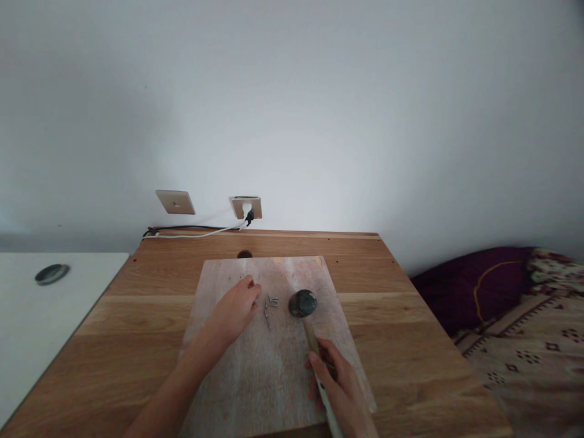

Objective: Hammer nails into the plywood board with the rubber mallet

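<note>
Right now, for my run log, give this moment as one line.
left hand: flat on board, beside nails | right hand: grips hammer handle | hammer head on board

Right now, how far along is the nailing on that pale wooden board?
A faint row of small marks, perhaps nail heads or holes, shows near the far edge of the pale wooden board. In hand: the right hand grips the wooden-handled hammer; the left hand rests beside loose grey nails. Those still lie undriven.

Plain white wall point(319, 91) fills my upper frame — two sockets point(176, 201) low centre, cable plugged in. Wooden desk point(410, 340) below, white table point(27, 316) left, patterned bedding point(524, 328) right.
</note>
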`<state>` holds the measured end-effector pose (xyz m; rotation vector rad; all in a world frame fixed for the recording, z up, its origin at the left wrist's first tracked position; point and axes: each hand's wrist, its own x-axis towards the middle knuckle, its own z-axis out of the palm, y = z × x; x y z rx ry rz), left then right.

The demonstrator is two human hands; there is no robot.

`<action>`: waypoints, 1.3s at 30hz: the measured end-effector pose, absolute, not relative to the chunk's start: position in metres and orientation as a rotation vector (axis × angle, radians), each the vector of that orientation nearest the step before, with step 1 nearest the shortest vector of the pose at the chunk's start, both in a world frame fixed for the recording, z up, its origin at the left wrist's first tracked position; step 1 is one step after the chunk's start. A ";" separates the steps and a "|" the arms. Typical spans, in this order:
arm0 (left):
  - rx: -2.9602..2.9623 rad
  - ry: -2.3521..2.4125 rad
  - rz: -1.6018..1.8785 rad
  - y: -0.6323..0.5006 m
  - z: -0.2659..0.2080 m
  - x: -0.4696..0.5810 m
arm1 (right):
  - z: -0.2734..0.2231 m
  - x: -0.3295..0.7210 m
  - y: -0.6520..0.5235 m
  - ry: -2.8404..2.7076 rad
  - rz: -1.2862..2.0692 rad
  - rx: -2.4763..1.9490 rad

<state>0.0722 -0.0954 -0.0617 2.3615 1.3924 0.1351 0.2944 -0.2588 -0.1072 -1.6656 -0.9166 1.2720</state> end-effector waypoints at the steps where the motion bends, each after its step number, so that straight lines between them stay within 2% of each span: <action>1: 2.354 1.380 0.142 -0.095 -0.062 0.072 | -0.108 0.294 -0.259 -0.919 1.271 -1.666; 15: 2.315 1.358 0.229 -0.097 -0.069 0.069 | -0.110 0.294 -0.259 -0.923 1.282 -1.657; 39: 2.330 1.337 0.141 -0.100 -0.059 0.071 | -0.111 0.294 -0.259 -0.919 1.267 -1.646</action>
